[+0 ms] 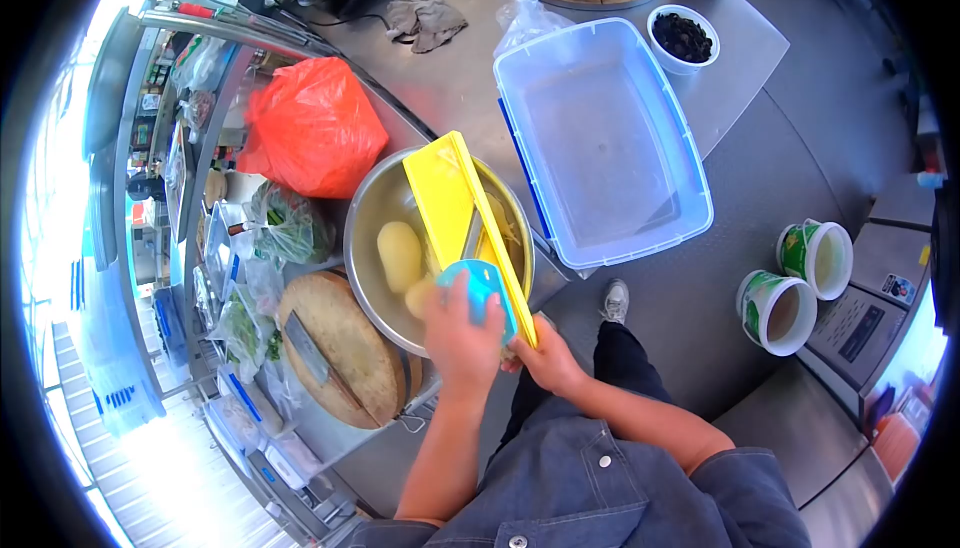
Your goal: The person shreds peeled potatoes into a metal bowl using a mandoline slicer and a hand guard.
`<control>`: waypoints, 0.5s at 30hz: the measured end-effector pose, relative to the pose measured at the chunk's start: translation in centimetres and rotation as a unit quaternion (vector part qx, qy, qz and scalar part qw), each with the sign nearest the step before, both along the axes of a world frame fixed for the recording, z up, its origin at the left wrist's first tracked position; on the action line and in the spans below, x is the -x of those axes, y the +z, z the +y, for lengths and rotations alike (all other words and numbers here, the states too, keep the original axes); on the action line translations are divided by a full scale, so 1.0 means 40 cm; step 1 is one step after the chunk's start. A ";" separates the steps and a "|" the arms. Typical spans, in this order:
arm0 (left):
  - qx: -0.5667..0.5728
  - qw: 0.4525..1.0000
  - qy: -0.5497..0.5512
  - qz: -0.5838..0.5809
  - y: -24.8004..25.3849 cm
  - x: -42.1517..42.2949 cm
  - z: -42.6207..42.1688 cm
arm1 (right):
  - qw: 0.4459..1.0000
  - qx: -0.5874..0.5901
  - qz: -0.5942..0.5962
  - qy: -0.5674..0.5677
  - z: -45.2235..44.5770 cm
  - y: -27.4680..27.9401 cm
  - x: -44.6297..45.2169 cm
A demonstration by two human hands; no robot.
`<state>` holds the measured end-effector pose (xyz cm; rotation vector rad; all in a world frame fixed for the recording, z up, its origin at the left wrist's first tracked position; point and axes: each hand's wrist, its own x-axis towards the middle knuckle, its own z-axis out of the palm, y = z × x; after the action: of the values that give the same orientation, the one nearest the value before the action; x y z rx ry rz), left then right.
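A yellow mandoline slicer lies tilted across a steel bowl, its far end over the bowl. My right hand is closed around the slicer's near end. On the slicer's lower part sits a turquoise hand guard, with my left hand closed on it, slightly blurred. Whatever is under the guard is hidden. Peeled potatoes rest in the bowl to the left of the slicer. Pale yellow pieces show in the bowl on the slicer's right side, partly covered by it.
Right of the bowl stands a clear plastic tub, with a white bowl of dark pieces beyond it. A red plastic bag is at the left. A cleaver lies on a round chopping board. Two buckets stand on the floor.
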<state>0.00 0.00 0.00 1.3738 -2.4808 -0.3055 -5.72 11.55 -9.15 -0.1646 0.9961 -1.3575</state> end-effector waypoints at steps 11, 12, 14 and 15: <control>0.110 0.993 0.017 -0.042 -0.021 0.195 -0.276 | 0.999 0.010 0.010 -0.049 -0.006 0.013 -0.011; 0.130 0.991 0.013 -0.038 -0.011 0.220 -0.324 | 0.999 0.011 0.012 -0.049 -0.004 0.014 -0.012; 0.111 0.993 0.025 -0.020 0.026 0.221 -0.358 | 0.999 0.001 0.021 -0.029 -0.004 0.013 -0.008; 0.090 0.995 0.034 -0.006 0.044 0.223 -0.371 | 0.999 0.005 0.021 -0.031 -0.006 0.015 -0.006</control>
<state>-8.90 -14.83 1.75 1.3848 -2.3969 -0.0569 -5.47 11.31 -8.54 -0.1712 1.0371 -1.4195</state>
